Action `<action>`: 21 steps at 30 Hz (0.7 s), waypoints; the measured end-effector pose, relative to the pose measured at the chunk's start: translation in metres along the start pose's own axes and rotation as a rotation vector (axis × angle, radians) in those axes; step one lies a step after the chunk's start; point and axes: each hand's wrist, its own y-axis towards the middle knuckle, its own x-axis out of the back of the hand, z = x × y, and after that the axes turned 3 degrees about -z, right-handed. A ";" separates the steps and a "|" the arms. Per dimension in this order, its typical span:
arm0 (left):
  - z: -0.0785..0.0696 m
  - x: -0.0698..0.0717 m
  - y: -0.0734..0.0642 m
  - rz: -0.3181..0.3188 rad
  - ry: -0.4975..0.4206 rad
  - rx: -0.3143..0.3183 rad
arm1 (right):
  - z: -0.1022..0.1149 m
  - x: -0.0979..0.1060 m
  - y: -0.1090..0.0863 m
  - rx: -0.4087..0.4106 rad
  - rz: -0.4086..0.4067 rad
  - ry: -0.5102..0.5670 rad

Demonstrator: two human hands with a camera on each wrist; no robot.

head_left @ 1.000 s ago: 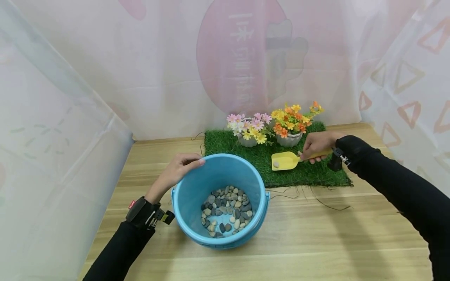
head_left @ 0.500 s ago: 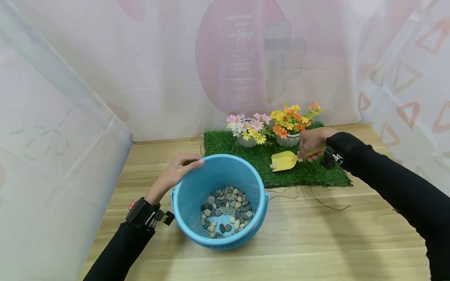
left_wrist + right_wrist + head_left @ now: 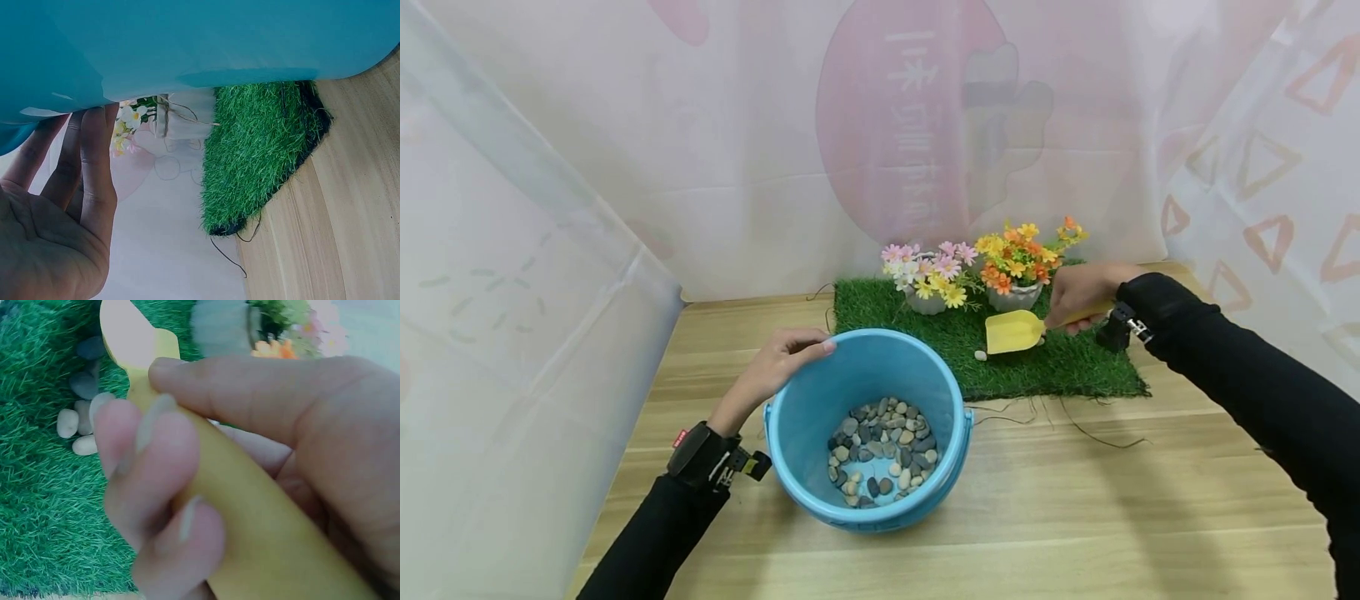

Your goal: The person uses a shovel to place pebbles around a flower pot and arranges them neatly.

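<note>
A blue bucket [image 3: 842,371] stands on the table with several grey and tan pebbles [image 3: 917,458] at its bottom. My left hand [image 3: 775,367] grips its rim at the left, thumb over the edge; in the left wrist view the fingers [image 3: 94,162] lie against the outer wall. Over the artificial grass mat [image 3: 1075,367], my right hand [image 3: 1084,293] holds a yellow toy shovel [image 3: 1013,332] by its handle, blade toward the bucket. A pale pebble [image 3: 981,356] lies on the grass beside the blade's front corner. Several more pebbles [image 3: 68,424] show under the shovel in the right wrist view.
Two pots of artificial flowers, one pink and white [image 3: 925,271], one orange and yellow [image 3: 1018,258], stand on the mat behind the shovel. Loose dark threads [image 3: 1105,442] trail from the mat onto the wooden table [image 3: 1075,517]. Printed curtains [image 3: 737,167] enclose the back and sides.
The pale pebble was on the shovel blade, then at its front edge, and now lies on the grass. The shovel has shifted and tilted slightly. My left hand and the bucket stay put.
</note>
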 end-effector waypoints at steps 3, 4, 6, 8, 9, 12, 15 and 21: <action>0.000 0.000 0.000 -0.001 -0.001 0.002 | -0.003 0.002 -0.002 0.073 0.004 0.047; 0.001 0.000 0.000 -0.001 0.001 0.003 | -0.003 0.002 -0.003 0.106 0.010 0.069; 0.001 0.000 0.000 0.000 0.005 0.003 | -0.002 0.004 -0.004 0.189 0.026 0.109; 0.002 0.001 0.000 0.003 0.008 0.005 | 0.001 0.005 -0.005 0.264 0.041 0.144; 0.002 0.001 0.000 0.004 0.010 0.005 | 0.004 0.006 -0.006 0.298 0.048 0.155; 0.001 0.002 0.001 0.002 0.018 0.001 | 0.012 0.007 -0.009 0.363 0.053 0.182; 0.001 0.002 0.001 0.000 0.018 0.003 | 0.022 0.006 -0.010 0.417 0.044 0.178; 0.001 0.002 0.003 0.001 0.020 0.016 | 0.051 0.003 -0.008 0.495 0.009 0.162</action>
